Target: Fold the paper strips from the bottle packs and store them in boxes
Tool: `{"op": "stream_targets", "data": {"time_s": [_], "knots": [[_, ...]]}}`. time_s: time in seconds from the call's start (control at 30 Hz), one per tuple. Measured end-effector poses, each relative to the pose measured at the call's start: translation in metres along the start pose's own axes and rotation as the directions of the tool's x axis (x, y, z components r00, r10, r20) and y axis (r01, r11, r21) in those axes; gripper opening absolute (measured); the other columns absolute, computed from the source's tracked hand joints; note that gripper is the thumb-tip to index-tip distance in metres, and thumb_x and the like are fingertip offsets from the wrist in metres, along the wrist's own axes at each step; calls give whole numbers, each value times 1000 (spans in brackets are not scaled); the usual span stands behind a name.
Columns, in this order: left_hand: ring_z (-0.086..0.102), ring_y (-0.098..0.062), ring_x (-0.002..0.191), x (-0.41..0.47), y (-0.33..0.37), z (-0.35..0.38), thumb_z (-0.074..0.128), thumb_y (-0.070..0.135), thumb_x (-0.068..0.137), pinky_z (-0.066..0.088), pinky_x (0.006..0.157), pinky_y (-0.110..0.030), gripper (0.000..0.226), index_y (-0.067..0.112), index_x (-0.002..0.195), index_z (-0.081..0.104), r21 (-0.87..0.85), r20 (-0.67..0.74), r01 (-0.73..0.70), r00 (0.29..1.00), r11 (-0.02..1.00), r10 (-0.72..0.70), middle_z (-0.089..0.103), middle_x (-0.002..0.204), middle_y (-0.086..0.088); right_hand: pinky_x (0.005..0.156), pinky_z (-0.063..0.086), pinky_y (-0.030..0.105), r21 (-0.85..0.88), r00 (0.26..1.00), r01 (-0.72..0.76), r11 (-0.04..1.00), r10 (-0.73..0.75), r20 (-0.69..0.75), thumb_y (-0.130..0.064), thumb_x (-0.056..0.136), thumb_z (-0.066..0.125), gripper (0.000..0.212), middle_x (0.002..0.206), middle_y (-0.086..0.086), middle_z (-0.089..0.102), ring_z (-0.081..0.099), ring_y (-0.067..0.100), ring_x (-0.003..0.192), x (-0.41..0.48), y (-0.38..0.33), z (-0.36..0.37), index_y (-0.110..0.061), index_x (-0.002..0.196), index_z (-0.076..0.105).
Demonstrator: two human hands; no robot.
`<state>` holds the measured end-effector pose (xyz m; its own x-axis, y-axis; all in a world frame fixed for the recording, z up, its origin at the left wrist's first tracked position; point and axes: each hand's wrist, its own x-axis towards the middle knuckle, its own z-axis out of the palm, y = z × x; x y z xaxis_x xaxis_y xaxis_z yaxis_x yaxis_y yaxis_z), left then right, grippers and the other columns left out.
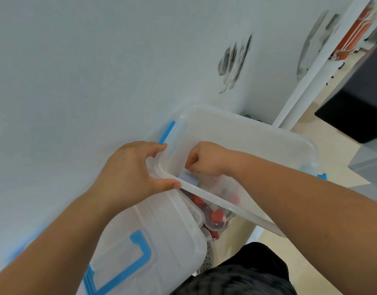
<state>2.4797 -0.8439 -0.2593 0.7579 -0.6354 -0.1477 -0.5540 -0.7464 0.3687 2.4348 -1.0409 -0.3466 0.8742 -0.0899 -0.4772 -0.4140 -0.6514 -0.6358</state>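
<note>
Two forearms are reaching out: left hand (pixel 130 171) fingers are clamping the corner rim of one clear box (pixel 243 133), right hand (pixel 206 159) inside is pinching together on something unclear beside a blue piece (pixel 188 179); one lid (pixel 153 237) is lying nearer.

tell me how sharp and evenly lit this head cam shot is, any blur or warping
Head view: soft, even light with no hard shadows or glare. Wide-angle warping bends the white post and tilts the scene. The left hand on the clear box's rim and the right hand inside it are fairly sharp; the wall smudges and red caps look smeared.
</note>
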Motion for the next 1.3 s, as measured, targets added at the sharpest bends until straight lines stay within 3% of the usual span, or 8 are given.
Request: {"op": "stream_targets", "data": {"time_s": [0.13,0.23,0.5,0.7,0.83,0.93,1.07,1.3], "knots": [[46,-5,87,-2,0,-1,84,63,56,44,84,-24,89,39,136,54,-6,1,-10,1000,1000,10,56,111,21,93,53,30,31,996,-10,999,13,-92,-8,90,61,24,109,3,76,68,20,102,-6,-7,-11,-12,107,78],[47,-4,87,-5,-3,-3,82,63,60,45,85,-25,83,42,135,53,-23,-19,-14,1000,1000,14,57,110,20,91,55,38,35,977,6,999,2,-213,-14,90,59,20,101,5,76,69,23,96,-18,-22,-18,-10,98,77],[51,-8,90,-45,-24,-18,67,60,80,45,83,-26,57,39,132,55,24,-117,20,993,1000,-17,61,113,15,81,53,33,-97,825,155,983,-183,-535,-36,89,68,14,92,-10,71,64,13,84,-98,-72,-6,-25,94,74],[54,-21,118,-102,-48,-27,60,62,84,46,96,-35,57,34,134,54,137,-145,145,982,980,-125,61,125,6,89,51,36,-449,877,46,893,-252,-410,-52,92,59,39,106,0,71,64,22,102,-136,-85,38,-23,115,69],[50,-24,121,-138,-65,-26,57,66,84,47,98,-40,62,33,136,52,193,-139,246,965,950,-221,56,130,3,83,51,37,-537,896,-12,843,-230,-380,-52,95,54,43,107,6,67,65,28,100,-138,-82,65,-18,119,62],[50,-27,117,-163,-84,-23,54,58,89,48,95,-42,53,31,135,54,232,-204,336,934,913,-291,55,130,0,79,48,36,-544,891,-39,838,-218,-398,-43,97,53,35,106,7,65,64,29,97,-134,-82,74,-16,118,61],[49,-30,115,-189,-106,-11,51,54,92,49,90,-45,48,32,135,53,254,-265,432,892,865,-367,53,128,-2,83,50,38,-420,855,-32,907,-193,-481,-31,96,58,28,106,8,66,64,30,97,-130,-78,82,-14,116,67],[49,-38,118,-199,-119,1,66,41,87,45,101,-49,46,22,129,63,80,-321,384,884,920,-341,53,134,-11,79,50,37,-420,760,40,907,-300,-576,-23,91,65,25,99,10,70,66,32,89,-137,-84,81,-15,113,74]]}}
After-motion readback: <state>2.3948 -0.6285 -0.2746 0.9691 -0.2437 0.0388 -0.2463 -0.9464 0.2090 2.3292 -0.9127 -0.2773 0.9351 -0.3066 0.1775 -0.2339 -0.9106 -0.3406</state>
